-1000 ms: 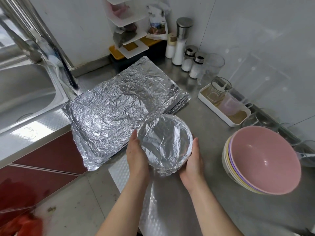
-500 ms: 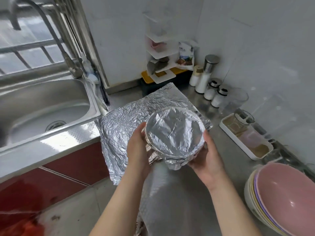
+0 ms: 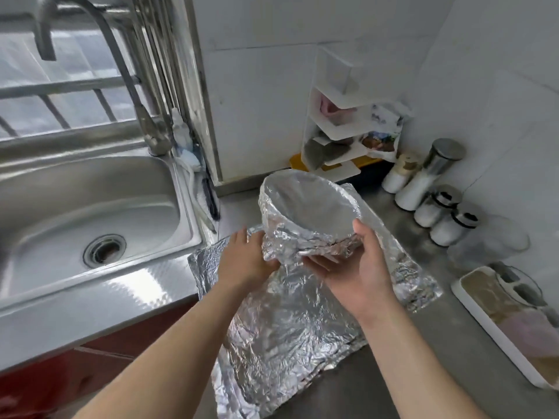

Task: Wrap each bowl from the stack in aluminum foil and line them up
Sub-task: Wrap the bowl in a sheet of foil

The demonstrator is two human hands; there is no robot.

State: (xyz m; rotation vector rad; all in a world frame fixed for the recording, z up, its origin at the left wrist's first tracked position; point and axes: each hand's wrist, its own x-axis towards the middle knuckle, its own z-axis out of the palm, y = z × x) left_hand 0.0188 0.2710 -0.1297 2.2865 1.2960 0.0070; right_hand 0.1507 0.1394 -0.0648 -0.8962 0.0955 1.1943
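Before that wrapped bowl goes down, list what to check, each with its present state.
1. Grip: ok; left hand and right hand both hold the wrapped bowl.
2. Foil over rim and sides: ok.
3. Foil tucked under the base: cannot tell; the hands hide it, and a crumpled flap hangs there.
4. Bowl level: not ok; tilted.
5. Row to join: cannot tell; no other wrapped bowl in view.
6. Spare foil sheets lying on the counter: ok.

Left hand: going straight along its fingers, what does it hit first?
The foil-wrapped bowl: the left hand holds its crumpled lower side, with nothing between them.
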